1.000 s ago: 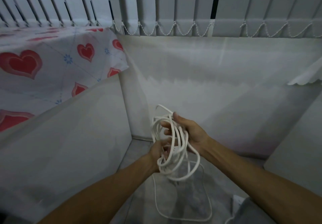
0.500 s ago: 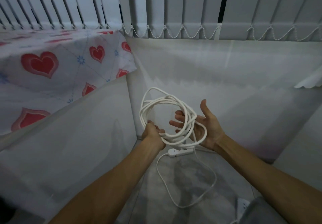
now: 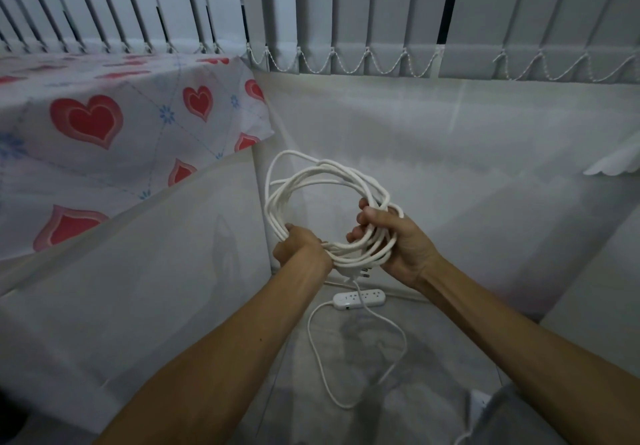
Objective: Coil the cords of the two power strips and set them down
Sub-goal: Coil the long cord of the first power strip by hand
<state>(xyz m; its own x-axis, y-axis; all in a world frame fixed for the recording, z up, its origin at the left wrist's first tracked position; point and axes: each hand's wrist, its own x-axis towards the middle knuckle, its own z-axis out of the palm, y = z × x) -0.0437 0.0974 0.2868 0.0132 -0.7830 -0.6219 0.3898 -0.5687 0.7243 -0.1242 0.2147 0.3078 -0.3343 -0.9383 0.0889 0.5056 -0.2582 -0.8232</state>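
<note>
Gripping from the lower left, a person's left hand (image 3: 299, 247) is curling its fingers round the strands of a white cord coil (image 3: 329, 167). The right hand (image 3: 401, 242) is clasping the same bundle at the coil's 4 o'clock edge, thumb and fingers wrapped round several turns. The 2 hands are working close together in mid-air, with the loops rising from them toward 12 o'clock and standing roughly upright.

A white plug (image 3: 360, 273) is hanging at the coil's 6 o'clock point, between the 2 wrists, its pins just showing.

From there a loose length of cord (image 3: 343, 406) is dropping to the grey floor (image 3: 374, 420). It is sweeping out in 1 wide loop toward 6 o'clock and running back up to the left end of a white power strip (image 3: 360, 299). The strip is lying flat on the floor directly below the hands, sockets up, at the foot of a white wall (image 3: 450, 153).

At 5 o'clock in the frame a second white object (image 3: 479, 401) is peeking from behind grey fabric (image 3: 512, 410); what it is cannot be told.

At 9 o'clock a cloth (image 3: 86, 122) printed with red hearts is draping over a raised surface. Vertical blinds (image 3: 346, 11) are hanging across 12 o'clock, their lower ends linked by a bead chain (image 3: 349, 63).
</note>
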